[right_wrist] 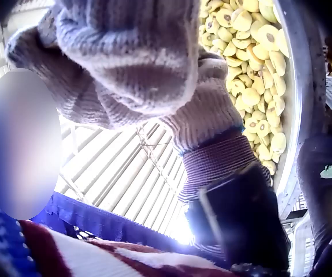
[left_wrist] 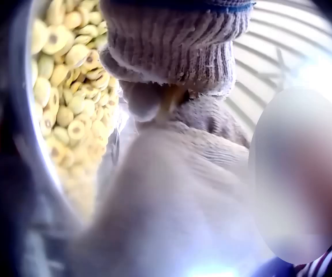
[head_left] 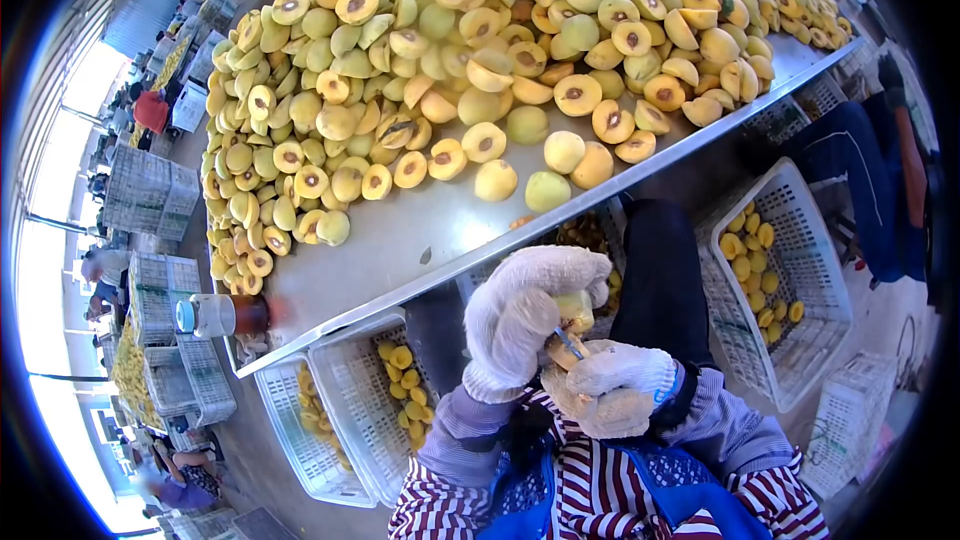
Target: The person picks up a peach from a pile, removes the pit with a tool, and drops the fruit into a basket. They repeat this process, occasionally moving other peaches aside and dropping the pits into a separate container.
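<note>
My left hand (head_left: 520, 315), in a white knitted glove, grips a pale yellow peach half (head_left: 573, 310) in front of my body. My right hand (head_left: 615, 385), gloved too, pinches a small tool with a narrow metal blade (head_left: 569, 342) close against the fruit. The hands meet above my lap, just off the edge of the metal table. In the left wrist view the gloves (left_wrist: 177, 167) hide the fruit and tool. Knitted glove fabric (right_wrist: 131, 57) likewise covers the work in the right wrist view.
A large heap of halved peaches (head_left: 430, 70) covers much of the metal table (head_left: 400, 260). A lidded bottle (head_left: 225, 315) of dark liquid lies at its left corner. White crates (head_left: 345, 390) holding peach halves stand below, another crate (head_left: 800, 290) at right. Other people work farther off.
</note>
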`<state>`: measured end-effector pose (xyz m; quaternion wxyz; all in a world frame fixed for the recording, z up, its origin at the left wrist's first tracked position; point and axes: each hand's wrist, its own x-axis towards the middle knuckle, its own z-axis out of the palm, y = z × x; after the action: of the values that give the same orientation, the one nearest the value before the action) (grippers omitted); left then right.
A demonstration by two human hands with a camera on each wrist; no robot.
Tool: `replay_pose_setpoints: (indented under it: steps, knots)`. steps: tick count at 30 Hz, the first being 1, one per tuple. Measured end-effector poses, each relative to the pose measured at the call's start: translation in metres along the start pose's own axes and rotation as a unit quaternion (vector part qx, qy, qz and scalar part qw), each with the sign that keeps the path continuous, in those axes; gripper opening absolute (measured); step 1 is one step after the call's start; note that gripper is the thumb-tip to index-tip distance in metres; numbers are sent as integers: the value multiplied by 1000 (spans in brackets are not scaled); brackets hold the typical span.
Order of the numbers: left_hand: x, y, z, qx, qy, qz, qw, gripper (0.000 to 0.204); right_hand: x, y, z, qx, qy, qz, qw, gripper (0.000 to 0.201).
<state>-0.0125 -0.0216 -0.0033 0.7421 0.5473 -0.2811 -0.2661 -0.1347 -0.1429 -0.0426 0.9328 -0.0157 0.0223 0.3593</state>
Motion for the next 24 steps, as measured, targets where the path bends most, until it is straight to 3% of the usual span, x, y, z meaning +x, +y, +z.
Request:
replay_pose_setpoints:
  steps: [2,4,6,7,9,11,12,13,14,15,17,18,19,21,22,24]
  knots:
    - [-3,-2,13,-105,55,-58,991,58,-1,1,-7,-16,8,-4,1000,30]
    - [-2,2,17,-215,105,-145,960,57,1,-1,1,-141,99,-25,985,30]
    - [0,7,20,-335,169,-202,905,54,4,0,7,-191,53,-44,979,29]
    - [-2,6,17,-275,201,-174,924,53,5,0,8,-215,28,-53,975,29]
    - [-5,-4,5,-153,256,-118,947,53,2,-2,8,-214,73,-22,974,26]
    - [-27,-1,-38,-74,301,-65,949,56,-1,-6,19,-246,125,-46,960,26]
    - [-43,-4,-64,-19,361,-28,932,52,-4,-11,15,-267,148,-30,952,25]
    - [-51,-5,-92,144,425,-3,894,40,-9,-16,7,-289,170,-14,942,25]
    - [-65,-6,-128,390,433,-62,810,33,-12,-19,2,-308,192,4,932,25]
    - [-65,-14,-135,555,394,-31,732,34,-9,-20,3,-306,206,14,929,27]
    - [-62,-25,-147,820,278,37,499,38,3,-26,11,-305,232,33,923,33]
    - [-45,-34,-138,735,289,49,611,46,9,-29,23,-332,232,23,914,33]
    - [-26,-39,-124,679,265,56,682,41,12,-29,24,-348,244,17,905,32]
    - [20,-55,-98,564,220,-29,795,35,16,-30,25,-381,273,2,884,29]
    - [45,-62,-88,553,177,-15,814,34,15,-33,24,-390,283,-3,876,29]
    - [88,-101,-92,626,96,2,774,44,13,-35,25,-390,314,-17,866,30]
